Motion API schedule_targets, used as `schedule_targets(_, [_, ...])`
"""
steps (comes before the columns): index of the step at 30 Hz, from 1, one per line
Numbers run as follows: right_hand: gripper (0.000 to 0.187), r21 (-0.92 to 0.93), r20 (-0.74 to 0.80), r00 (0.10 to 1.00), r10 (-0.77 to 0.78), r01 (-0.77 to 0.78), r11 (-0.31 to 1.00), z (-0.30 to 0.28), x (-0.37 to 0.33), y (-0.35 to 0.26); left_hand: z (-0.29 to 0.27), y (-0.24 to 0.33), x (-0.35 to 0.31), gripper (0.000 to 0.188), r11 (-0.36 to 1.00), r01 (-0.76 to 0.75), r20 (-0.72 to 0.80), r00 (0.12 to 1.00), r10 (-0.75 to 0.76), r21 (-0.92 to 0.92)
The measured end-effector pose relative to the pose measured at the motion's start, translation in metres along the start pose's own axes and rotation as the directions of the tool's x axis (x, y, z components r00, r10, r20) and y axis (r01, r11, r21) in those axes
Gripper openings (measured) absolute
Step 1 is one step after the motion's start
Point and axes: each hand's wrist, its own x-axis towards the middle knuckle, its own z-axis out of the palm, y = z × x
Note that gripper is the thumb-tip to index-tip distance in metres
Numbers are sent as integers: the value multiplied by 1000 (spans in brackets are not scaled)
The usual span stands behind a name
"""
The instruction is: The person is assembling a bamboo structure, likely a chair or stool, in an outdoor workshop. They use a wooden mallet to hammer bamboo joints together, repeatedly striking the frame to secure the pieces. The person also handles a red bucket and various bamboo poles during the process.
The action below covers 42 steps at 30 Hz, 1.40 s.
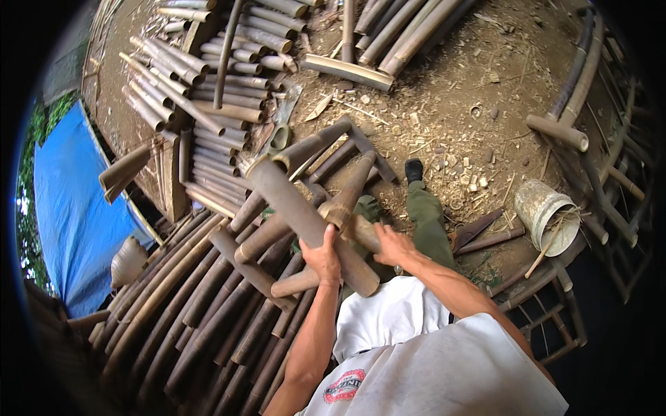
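My left hand (322, 261) is closed around a thick grey-brown bamboo tube (298, 208), which slants from upper left down toward my lap. To its right, my right hand (394, 247) grips a short light-brown piece (363, 232), whose far end meets the bamboo frame. That frame of jointed bamboo pieces (311, 147) lies in front of me, partly hidden by the thick tube. One of its pieces (355, 182) slopes up and away from the joint near my hands. Part of my right hand's grip is hidden behind its own back.
Bamboo poles (201, 305) lie in a pile to my left, with stacked cut lengths (229, 104) beyond. A dirty white bucket (544, 218) tips over at right, near a saw (477, 227). Wood chips litter the dirt ground (513, 90). A blue tarp (73, 208) hangs far left.
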Motion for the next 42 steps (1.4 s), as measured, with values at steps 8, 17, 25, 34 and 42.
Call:
schedule_targets(8, [92, -229, 140, 958, 251, -215, 949, -74, -45, 16, -33, 17, -3, 61, 996, -33, -8, 999, 34, 88])
schedule_targets(17, [106, -151, 4, 996, -86, 86, 985, -75, -112, -8, -78, 7, 7, 66, 989, 74, -10, 997, -73, 131])
schedule_targets(25, [92, -669, 365, 931, 35, 236, 705, -36, -128, -50, -103, -7, 11, 81, 982, 144, 22, 989, -148, 118])
schedule_targets(34, [79, -682, 521, 853, -23, 433, 590, 30, -112, -81, -124, -20, 6, 86, 974, 164, 12, 986, -168, 157])
schedule_targets(42, [83, -701, 519, 846, 121, 340, 626, 72, -130, -93, -133, -29, 2, 86, 972, 194, 66, 977, -204, 132])
